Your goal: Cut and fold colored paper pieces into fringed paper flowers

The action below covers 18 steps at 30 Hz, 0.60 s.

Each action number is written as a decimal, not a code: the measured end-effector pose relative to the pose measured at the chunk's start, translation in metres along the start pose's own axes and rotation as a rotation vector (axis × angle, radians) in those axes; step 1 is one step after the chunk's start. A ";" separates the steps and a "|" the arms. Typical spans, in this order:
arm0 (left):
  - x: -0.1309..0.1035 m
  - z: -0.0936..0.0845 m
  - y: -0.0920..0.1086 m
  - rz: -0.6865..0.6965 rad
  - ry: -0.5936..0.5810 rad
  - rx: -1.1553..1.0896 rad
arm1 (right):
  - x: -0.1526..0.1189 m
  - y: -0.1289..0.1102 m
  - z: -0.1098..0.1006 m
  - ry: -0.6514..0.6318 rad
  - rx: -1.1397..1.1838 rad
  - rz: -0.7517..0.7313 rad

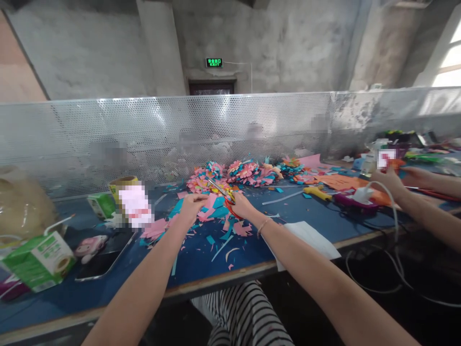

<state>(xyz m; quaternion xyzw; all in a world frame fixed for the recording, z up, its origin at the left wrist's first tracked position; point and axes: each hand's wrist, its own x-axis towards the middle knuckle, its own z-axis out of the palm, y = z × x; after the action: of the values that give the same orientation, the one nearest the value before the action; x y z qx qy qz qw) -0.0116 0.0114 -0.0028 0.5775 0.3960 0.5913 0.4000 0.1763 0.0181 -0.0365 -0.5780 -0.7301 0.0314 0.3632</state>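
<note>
My right hand (239, 205) is closed round the handles of a pair of scissors (220, 188), whose blades point up and to the left. Just left of them, my left hand (194, 204) pinches a small pink piece (209, 205). Pink and blue scraps (156, 229) lie beneath and around both hands on the blue table (201, 264). Behind the scissors are ruffled pink, blue and yellow flower-like bunches (248, 172).
At left are a green carton (43, 259), a phone (103, 264) and a tape roll (124, 181). A white sheet (309, 238), a yellow-handled tool (317, 193) and another person's hands (391, 182) are at right. A perforated metal screen (216, 120) stands behind.
</note>
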 end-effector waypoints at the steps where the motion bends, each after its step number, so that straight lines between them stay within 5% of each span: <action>1: 0.000 0.000 -0.001 0.004 -0.005 0.009 | -0.001 -0.002 -0.001 -0.005 0.015 -0.006; 11: 0.007 -0.006 -0.007 -0.035 0.100 -0.019 | -0.003 -0.010 -0.001 -0.044 0.186 -0.030; 18: -0.005 0.001 0.007 -0.132 0.024 -0.172 | -0.002 -0.008 -0.002 -0.050 0.135 -0.012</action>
<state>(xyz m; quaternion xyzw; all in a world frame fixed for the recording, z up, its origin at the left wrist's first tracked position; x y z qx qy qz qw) -0.0110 0.0045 0.0023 0.5065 0.3858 0.6022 0.4816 0.1706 0.0128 -0.0325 -0.5468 -0.7387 0.0928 0.3830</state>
